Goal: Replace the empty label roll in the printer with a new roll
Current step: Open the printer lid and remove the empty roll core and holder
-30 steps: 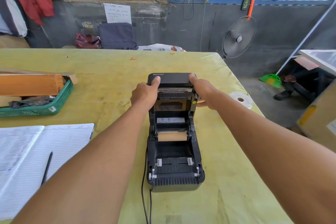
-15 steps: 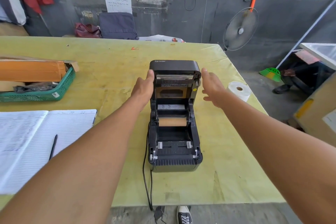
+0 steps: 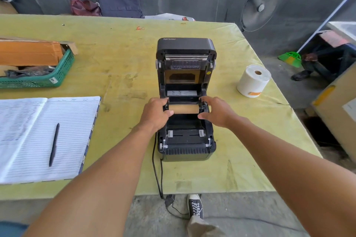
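Note:
A black label printer [image 3: 185, 152] stands on the yellow-green table [image 3: 123, 57] with its lid [image 3: 185, 46] swung up and back. Inside lies the empty label roll [image 3: 184, 108], a bare brown cardboard core between two black holders. My left hand [image 3: 155, 113] pinches the core's left end at its holder, thumb on the cardboard. My right hand [image 3: 217, 111] pinches the right end, fingers over the holder and thumb beneath. The new white label roll [image 3: 252, 81] stands on end to the printer's right, near the table edge.
An open lined notebook [image 3: 38, 136] with a pen [image 3: 54, 144] lies at the left. Behind it is a green basket [image 3: 40, 81] holding a cardboard box. The printer's cable [image 3: 157, 175] runs off the near edge. A fan [image 3: 260, 5] stands beyond the far right corner.
Both hands left the raised lid and came down to the ends of the empty core inside the printer. The lid stays open. The camera tilted downward.

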{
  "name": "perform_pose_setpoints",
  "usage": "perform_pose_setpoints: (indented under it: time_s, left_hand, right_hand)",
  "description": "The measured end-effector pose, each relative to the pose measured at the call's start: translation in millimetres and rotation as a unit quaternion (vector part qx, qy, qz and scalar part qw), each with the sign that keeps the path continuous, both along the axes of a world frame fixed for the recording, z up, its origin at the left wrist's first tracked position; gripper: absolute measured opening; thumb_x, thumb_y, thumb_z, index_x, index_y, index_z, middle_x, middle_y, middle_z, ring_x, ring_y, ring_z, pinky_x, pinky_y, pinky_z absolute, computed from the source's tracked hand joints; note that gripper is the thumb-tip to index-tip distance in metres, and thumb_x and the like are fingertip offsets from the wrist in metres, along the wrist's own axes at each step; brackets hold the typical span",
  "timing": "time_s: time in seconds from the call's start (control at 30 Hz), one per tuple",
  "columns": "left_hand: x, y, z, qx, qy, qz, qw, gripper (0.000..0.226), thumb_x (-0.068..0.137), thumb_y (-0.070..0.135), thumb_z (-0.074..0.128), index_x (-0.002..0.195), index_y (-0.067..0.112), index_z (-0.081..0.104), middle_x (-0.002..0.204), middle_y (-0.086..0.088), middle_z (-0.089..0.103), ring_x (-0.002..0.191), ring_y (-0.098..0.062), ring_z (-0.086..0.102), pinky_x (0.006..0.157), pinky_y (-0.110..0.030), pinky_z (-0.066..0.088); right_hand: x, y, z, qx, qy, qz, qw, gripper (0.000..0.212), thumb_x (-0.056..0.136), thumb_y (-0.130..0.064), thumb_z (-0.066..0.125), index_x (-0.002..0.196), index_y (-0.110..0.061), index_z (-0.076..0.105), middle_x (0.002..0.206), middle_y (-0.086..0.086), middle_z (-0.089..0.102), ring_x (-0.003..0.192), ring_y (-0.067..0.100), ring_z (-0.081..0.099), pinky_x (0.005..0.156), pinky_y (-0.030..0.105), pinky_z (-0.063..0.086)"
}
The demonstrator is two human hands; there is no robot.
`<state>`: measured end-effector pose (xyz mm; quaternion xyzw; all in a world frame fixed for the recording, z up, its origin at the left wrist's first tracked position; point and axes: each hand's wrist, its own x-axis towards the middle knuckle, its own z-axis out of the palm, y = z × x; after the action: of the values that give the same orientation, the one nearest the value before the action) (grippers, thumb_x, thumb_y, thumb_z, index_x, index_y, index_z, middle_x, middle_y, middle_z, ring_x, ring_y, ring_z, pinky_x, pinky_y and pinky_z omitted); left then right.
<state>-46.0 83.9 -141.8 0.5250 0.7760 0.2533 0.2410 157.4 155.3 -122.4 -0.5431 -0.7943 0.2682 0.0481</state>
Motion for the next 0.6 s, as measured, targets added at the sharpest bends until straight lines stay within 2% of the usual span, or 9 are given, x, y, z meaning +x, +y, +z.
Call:
perform_pose_setpoints:
  time_s: [0.1, 0.2, 0.37, 0.47, 0.53, 0.6]
  left_hand:
    - [-2.5, 10.2, -11.8, 0.021, 0.010, 0.018, 1.000, 0.047, 0.091, 0.025, 0.068, 0.136, 0.016, 0.058, 0.135, -0.009, 0.057, 0.124, -0.027, 0.053, 0.106, -0.035, 0.040]
    - [-4.7, 14.5, -18.0, 0.030, 0.029, 0.015, 0.999, 0.037, 0.090, 0.029, 0.068, 0.126, 0.021, 0.067, 0.118, -0.008, 0.064, 0.112, -0.028, 0.056, 0.095, -0.034, 0.045]
    - [-11.8, 19.4, -5.8, 0.037, 0.059, -0.018, 0.997, 0.027, 0.088, 0.035, 0.068, 0.113, 0.024, 0.074, 0.091, -0.006, 0.057, 0.100, -0.029, 0.055, 0.086, -0.037, 0.042]
    - [-14.4, 22.2, 27.8, 0.055, -0.032, -0.004, 0.998, 0.023, 0.093, 0.031, 0.062, 0.107, 0.018, 0.075, 0.096, -0.003, 0.064, 0.094, -0.022, 0.060, 0.073, -0.028, 0.042]
    - [-13.6, 21.4, 51.6, 0.048, -0.089, -0.002, 0.995, 0.026, 0.097, 0.032, 0.056, 0.101, 0.013, 0.073, 0.101, -0.008, 0.068, 0.093, -0.024, 0.061, 0.078, -0.031, 0.044]
    - [-10.4, 19.9, 71.2, 0.051, -0.160, 0.023, 0.986, 0.032, 0.099, 0.034, 0.053, 0.100, 0.007, 0.070, 0.105, -0.016, 0.069, 0.095, -0.030, 0.066, 0.084, -0.040, 0.052]
  right_hand:
    - [-3.8, 7.8, -6.8, 0.016, -0.005, -0.012, 1.000, 0.056, 0.093, -0.031, 0.067, 0.144, -0.022, 0.047, 0.132, 0.013, 0.054, 0.119, 0.033, 0.054, 0.099, 0.039, 0.043]
    - [-5.9, 12.4, -8.9, 0.015, -0.007, -0.011, 1.000, 0.046, 0.094, -0.033, 0.065, 0.138, -0.021, 0.056, 0.127, 0.011, 0.052, 0.115, 0.033, 0.055, 0.098, 0.038, 0.043]
    - [-3.5, 14.8, -2.4, 0.018, -0.005, -0.010, 1.000, 0.042, 0.095, -0.037, 0.062, 0.133, -0.019, 0.061, 0.131, 0.012, 0.050, 0.121, 0.034, 0.049, 0.103, 0.042, 0.041]
    - [-3.2, 17.6, 18.3, 0.004, 0.072, -0.034, 0.997, 0.043, 0.096, -0.037, 0.061, 0.130, -0.012, 0.064, 0.136, 0.016, 0.057, 0.122, 0.034, 0.054, 0.098, 0.036, 0.044]
    - [-3.9, 16.3, 39.2, -0.037, 0.137, -0.057, 0.988, 0.039, 0.099, -0.034, 0.058, 0.127, -0.007, 0.065, 0.128, 0.020, 0.064, 0.118, 0.036, 0.060, 0.099, 0.040, 0.049]
    - [-2.6, 13.6, 58.8, -0.082, 0.220, -0.091, 0.968, 0.038, 0.099, -0.035, 0.057, 0.124, -0.008, 0.067, 0.112, 0.017, 0.071, 0.106, 0.031, 0.068, 0.091, 0.042, 0.057]
